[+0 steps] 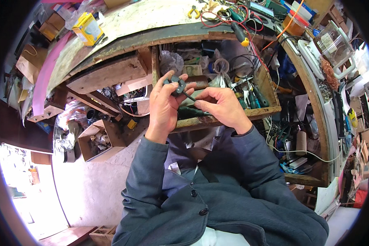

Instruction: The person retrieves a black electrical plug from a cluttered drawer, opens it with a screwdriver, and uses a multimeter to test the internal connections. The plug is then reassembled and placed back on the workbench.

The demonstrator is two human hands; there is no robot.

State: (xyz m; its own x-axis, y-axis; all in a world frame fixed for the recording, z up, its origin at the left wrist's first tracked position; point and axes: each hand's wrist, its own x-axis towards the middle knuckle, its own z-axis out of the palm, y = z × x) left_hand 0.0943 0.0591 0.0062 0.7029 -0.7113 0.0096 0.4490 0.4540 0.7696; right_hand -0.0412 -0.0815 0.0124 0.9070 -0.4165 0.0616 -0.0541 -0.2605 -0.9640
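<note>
Drawer (pixel 229 117) hanging open under the edge of a really cluttered worktop (pixel 131 28), with two bare hands at work right above it — that's the head view, and it's the only angle here. The left hand (pixel 164 104) is cupped palm-up around a small black part (pixel 176 86), thumb laid over it, a couple of fingers spread loosely behind. So that part is up in the air over the drawer, not resting on anything. A thin dark rod (pixel 188 96) slants from it down toward the right hand (pixel 225 106), whose thumb and index finger are pinched nearly closed on the far end. Can't tell whether the rod is fixed to the part or just pushed up against it, sorry.

As for the step, I'd call it close-up two-handed handling: left steadies the part, right minds the rod. My guess is the next move calls for a firm left grip and a light, straight right pinch — anything dropped would likely land among the green-handled tools (pixel 258 97) and the clear plastic bag (pixel 170 61) in the drawer. Up on the worktop there's a yellow box (pixel 88 29), yellow-handled pliers (pixel 194 13) and a tangle of red and black leads (pixel 248 30).
</note>
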